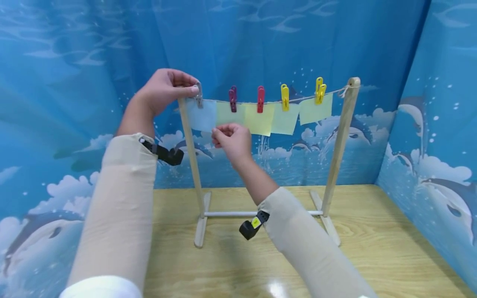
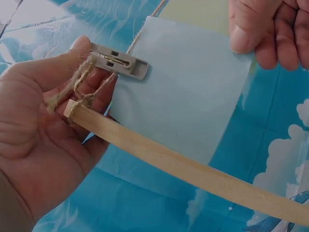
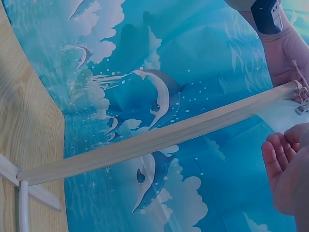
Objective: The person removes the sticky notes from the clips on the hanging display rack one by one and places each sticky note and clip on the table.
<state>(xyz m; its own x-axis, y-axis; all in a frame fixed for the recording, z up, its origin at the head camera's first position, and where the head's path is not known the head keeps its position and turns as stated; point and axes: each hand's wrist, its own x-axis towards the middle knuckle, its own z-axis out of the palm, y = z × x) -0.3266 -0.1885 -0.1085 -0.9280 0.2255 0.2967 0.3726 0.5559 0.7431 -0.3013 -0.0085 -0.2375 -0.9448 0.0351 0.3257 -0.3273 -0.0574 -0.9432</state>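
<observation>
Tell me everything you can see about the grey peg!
The grey peg looks like plastic, with a shiny, metal-looking spring in its middle and small dark slots. In the head view it stands nearly upright, first from the left in the row of pegs, near the top of the left post. It sits across the string and over the top part of the blue paper. The left hand pinches its upper end.

Light blue paper (image 1: pixel 203 118), gray clothespin (image 1: pixel 199 97)
Paper flat at left end of string (image 2: pixel 156 10); clothespin upright over its top edge, in grip of left hand (image 1: pixel 164 89); right hand (image 1: pixel 235 140) pinches paper's lower right corner.
</observation>
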